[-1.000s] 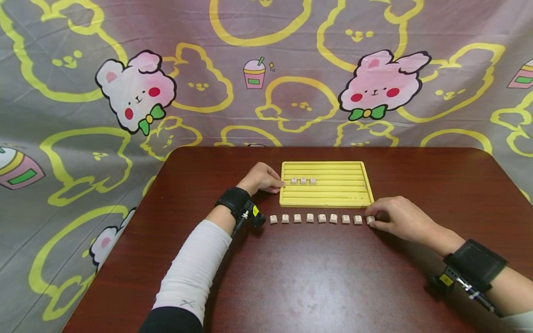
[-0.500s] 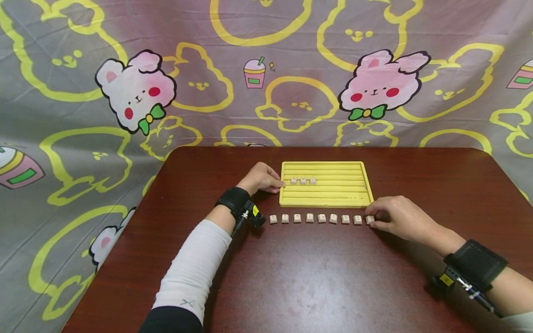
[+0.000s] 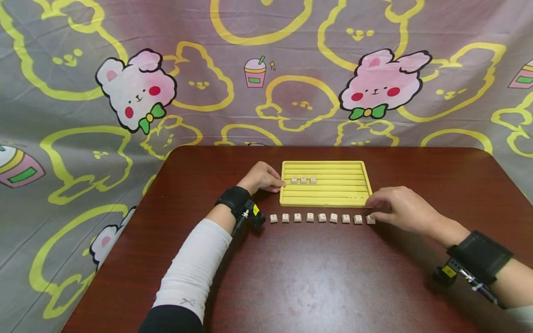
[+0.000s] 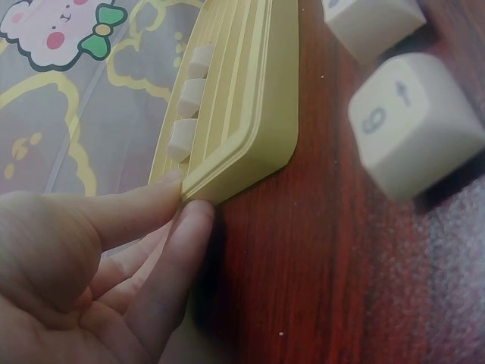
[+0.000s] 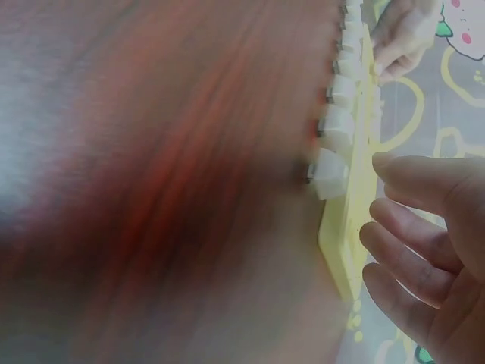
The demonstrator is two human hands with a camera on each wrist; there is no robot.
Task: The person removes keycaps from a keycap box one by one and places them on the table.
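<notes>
My left hand pinches the left rim of a yellow ridged tray between thumb and fingers. Three pale keycaps sit in a row on one of its ridges, toward the left side. In front of the tray, several more keycaps line up on the table; one keycap shows a 6 and an arrow in the left wrist view. At the right end of this line, my right hand hovers by the last keycap. In the right wrist view its fingers are spread, holding nothing.
The dark reddish-brown table reaches back to a patterned curtain with cartoon animals. Both wrists carry black straps with small cameras, and the right one stands over the table's right side.
My right hand has let go of the end keycap and risen slightly, its thumb and fingers parting. The left hand and the tray have stayed put.
</notes>
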